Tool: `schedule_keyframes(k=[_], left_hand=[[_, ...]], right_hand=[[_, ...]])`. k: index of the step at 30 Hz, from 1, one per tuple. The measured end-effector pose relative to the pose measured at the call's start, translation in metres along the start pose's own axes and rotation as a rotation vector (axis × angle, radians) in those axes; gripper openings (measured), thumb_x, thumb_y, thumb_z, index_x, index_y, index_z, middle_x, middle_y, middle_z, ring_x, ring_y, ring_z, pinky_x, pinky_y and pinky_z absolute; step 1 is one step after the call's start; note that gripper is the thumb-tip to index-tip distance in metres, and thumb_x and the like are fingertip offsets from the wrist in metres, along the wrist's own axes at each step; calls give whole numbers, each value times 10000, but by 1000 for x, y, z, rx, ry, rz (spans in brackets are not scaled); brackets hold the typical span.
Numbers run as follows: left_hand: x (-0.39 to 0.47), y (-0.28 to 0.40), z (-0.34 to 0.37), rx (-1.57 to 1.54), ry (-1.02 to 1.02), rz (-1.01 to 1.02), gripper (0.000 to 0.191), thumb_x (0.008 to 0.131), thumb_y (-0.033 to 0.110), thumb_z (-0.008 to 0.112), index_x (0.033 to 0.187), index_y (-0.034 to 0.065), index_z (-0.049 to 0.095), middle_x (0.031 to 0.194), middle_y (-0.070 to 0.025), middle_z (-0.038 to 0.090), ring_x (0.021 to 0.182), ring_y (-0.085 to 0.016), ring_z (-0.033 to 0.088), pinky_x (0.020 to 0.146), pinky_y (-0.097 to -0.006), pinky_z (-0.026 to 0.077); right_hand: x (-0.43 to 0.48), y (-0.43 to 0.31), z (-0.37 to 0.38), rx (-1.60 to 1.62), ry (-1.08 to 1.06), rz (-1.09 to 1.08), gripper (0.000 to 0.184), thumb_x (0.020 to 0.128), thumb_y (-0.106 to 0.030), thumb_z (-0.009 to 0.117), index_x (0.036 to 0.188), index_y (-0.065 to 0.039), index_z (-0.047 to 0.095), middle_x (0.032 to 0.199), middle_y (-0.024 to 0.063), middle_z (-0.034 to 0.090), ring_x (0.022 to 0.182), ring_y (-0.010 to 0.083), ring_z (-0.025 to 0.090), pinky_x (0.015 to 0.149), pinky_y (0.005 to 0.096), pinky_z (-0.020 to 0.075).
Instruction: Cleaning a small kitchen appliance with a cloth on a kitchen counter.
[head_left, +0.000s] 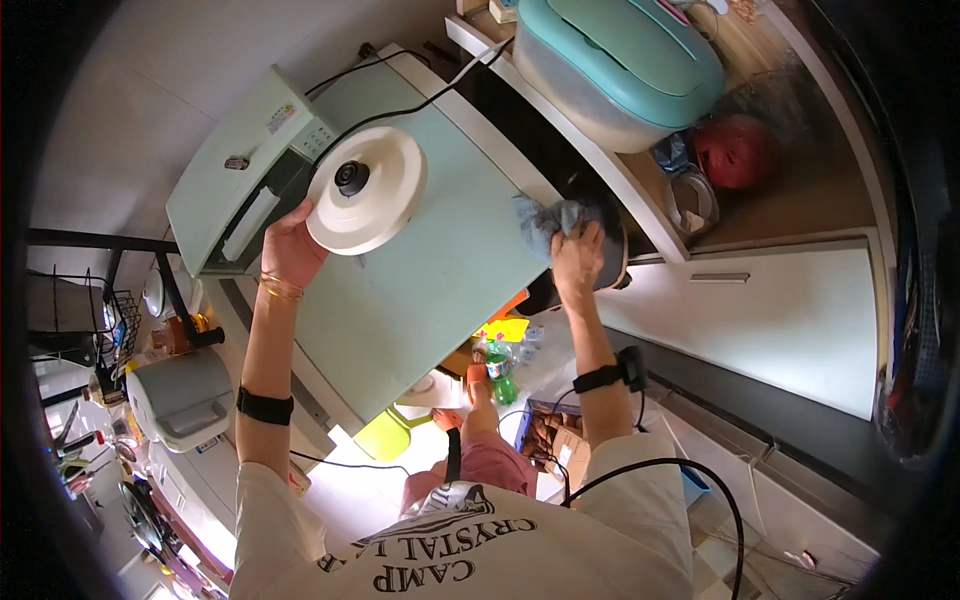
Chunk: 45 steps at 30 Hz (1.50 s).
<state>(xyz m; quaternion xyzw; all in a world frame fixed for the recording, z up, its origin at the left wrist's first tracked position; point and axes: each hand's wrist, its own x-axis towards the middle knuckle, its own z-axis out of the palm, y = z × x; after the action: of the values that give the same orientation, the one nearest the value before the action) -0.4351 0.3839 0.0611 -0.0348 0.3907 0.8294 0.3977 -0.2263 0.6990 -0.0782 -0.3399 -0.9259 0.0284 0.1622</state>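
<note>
My left hand (292, 247) grips the rim of a round cream kettle power base (390, 180), its black centre connector facing up and a black cord running from it. The base is held over the left part of a pale green tabletop (420, 292). At the right edge of that top, my right hand (578, 259) has its fingers on a crumpled grey-blue cloth (541, 221), which lies partly under them. Whether the cloth touches the surface below it is partly hidden by the hand.
A pale green microwave-like appliance (247, 165) stands at the left. A teal-lidded container (622, 67) sits on the shelf at upper right, near a red object (735, 150). Below the tabletop are a green plastic bottle (502, 375), a green stool (382, 436) and an open box (555, 442).
</note>
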Motion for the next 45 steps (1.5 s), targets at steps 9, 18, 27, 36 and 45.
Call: schedule_keyframes(k=[9,18,27,36,45], left_hand=[[-5,3,3,35,22,-16,315,859,192,461,1091,-13,522,1075,-109,592,999,-216,564,895,-345,424],[-5,11,13,94,-6,-32,336,857,208,456,1109,-7,509,1119,-119,566,1063,-236,514,945,-363,364],[-19,17,18,110,58,1,327,787,208,530,1039,0,536,1032,-106,593,974,-215,552,889,-344,401],[-15,14,21,103,45,-7,331,818,204,500,1065,-14,524,1061,-100,584,987,-210,548,897,-347,402],[-11,19,28,102,60,-23,300,833,207,516,1070,24,535,1009,-76,609,909,-173,588,799,-295,467]], right_hand=[[-33,-6,-1,69,35,-151,370,714,-215,567,959,61,550,932,141,462,888,288,495,673,337,509],[-9,-7,2,53,80,67,340,733,-208,556,959,47,544,941,172,478,896,330,493,745,373,474],[5,20,-3,83,40,-11,318,731,-194,590,983,-2,571,963,139,483,922,316,492,747,392,478],[-50,8,12,57,9,16,482,723,-228,598,1108,47,505,998,194,476,953,335,494,751,383,477],[-12,-10,-3,23,94,-44,271,713,-196,590,883,11,544,881,146,481,879,302,496,727,394,464]])
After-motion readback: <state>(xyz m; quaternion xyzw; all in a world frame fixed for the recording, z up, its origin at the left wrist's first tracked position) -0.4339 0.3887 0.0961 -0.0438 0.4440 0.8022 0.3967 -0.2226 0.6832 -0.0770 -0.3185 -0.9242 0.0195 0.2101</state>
